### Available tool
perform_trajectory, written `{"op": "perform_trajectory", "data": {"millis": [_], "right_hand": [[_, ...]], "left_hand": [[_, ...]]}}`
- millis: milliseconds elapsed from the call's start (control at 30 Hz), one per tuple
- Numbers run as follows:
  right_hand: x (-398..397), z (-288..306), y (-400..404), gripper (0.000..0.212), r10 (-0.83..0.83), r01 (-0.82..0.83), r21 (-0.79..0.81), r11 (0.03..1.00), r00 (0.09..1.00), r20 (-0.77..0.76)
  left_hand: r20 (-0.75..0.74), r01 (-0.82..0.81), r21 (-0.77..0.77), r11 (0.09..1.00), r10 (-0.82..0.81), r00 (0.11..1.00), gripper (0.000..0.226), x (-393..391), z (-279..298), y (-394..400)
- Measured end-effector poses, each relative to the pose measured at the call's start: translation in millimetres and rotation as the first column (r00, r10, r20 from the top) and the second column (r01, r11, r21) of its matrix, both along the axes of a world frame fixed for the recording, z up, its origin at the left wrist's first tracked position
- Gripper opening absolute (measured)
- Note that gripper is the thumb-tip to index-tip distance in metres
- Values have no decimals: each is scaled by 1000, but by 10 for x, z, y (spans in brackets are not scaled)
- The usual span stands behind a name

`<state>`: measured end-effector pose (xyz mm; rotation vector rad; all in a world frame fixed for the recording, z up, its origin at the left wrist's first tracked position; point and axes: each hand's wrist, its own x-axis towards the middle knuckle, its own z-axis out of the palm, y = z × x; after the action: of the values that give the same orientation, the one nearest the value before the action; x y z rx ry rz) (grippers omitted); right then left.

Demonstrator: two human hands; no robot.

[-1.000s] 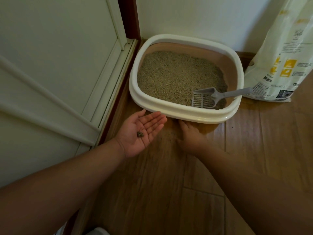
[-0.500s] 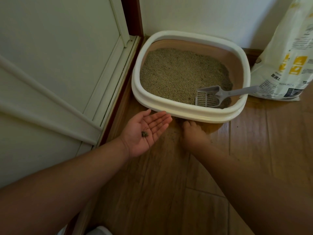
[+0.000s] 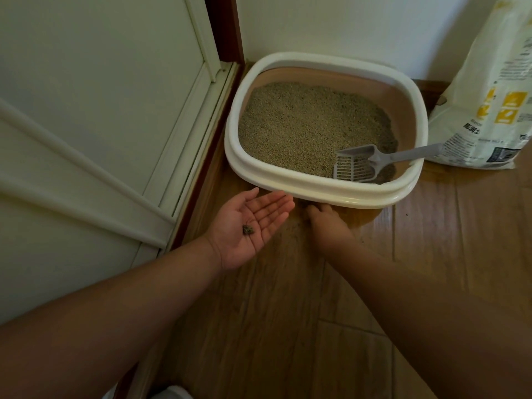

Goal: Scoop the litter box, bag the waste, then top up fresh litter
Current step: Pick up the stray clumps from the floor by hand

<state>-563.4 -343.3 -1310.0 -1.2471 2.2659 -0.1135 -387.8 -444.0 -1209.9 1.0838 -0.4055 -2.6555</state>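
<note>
Left hand (image 3: 250,226): palm up, fingers extended and loosely together, slightly cupped, thumb out to the side. Small dark clump of litter bits (image 3: 248,230) sits in the palm, resting, not gripped. Forearm comes in from the lower left, wrist roughly straight.

Right hand (image 3: 326,223): palm down, knuckles up, fingertips on the wood floor (image 3: 288,326) right at the near edge of the litter box (image 3: 316,194). Fingers curled under; can't tell whether they pinch anything. Forearm comes in from the lower right. Hands are apart, left palm just beside the right fingertips.

Litter box sits directly ahead of both hands, near rim just beyond the fingertips, filled with tan litter (image 3: 308,125). Grey scoop (image 3: 357,167) lies in the box ahead and to the right of the right hand, slotted head on the litter, handle propped over the right rim.

Litter bag (image 3: 489,110) stands well to the right of the right hand, beyond the box. White door (image 3: 100,110) to the left of the left hand.
</note>
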Motion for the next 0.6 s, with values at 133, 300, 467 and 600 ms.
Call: {"op": "perform_trajectory", "data": {"millis": [133,300,467,600], "right_hand": [[44,23,55,27,19,-19,-14,1000,1000,-13],[75,172,187,16,-122,141,-153,978,985,124],[161,619,284,24,-120,307,-538,785,927,355],[233,979,207,24,57,136,-655,743,962,265]], "left_hand": [[1,-5,-6,1000,5,1000,47,18,-9,-12],[21,-18,-16,1000,18,1000,48,46,-44,-41],[57,-43,-13,999,44,997,49,43,-99,-45],[77,-35,-8,999,36,996,53,-18,-123,-4]]}}
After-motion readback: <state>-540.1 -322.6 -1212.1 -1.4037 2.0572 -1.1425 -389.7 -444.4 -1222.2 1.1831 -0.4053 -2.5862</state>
